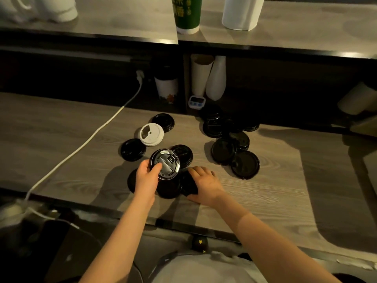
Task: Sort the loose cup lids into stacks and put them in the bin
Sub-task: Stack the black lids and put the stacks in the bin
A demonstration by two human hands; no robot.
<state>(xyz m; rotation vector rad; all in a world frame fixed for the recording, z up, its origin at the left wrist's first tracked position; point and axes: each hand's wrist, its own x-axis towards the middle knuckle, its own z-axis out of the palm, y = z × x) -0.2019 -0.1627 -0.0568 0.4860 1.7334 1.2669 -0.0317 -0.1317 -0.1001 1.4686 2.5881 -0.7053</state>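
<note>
My left hand (145, 176) grips a black cup lid (166, 163), tilted and lifted just above the wooden counter (61, 139). My right hand (205, 183) rests on the counter, its fingers closed around another black lid (188, 185) lying next to a dark lid (168, 188) under the raised one. Loose black lids lie around: one (133, 150) at the left, one (163, 121) further back, one (183, 155) behind the raised lid. A single white lid (151, 134) sits between them. Several black lids (230, 139) are heaped at the right.
A white cable (85, 144) runs across the counter's left side. Under the raised shelf (265, 41) stand a lidded paper cup (166, 86), a white bottle (217, 78) and a small timer (196, 101). A green cup (186, 15) and a paper roll (241, 12) stand on the shelf.
</note>
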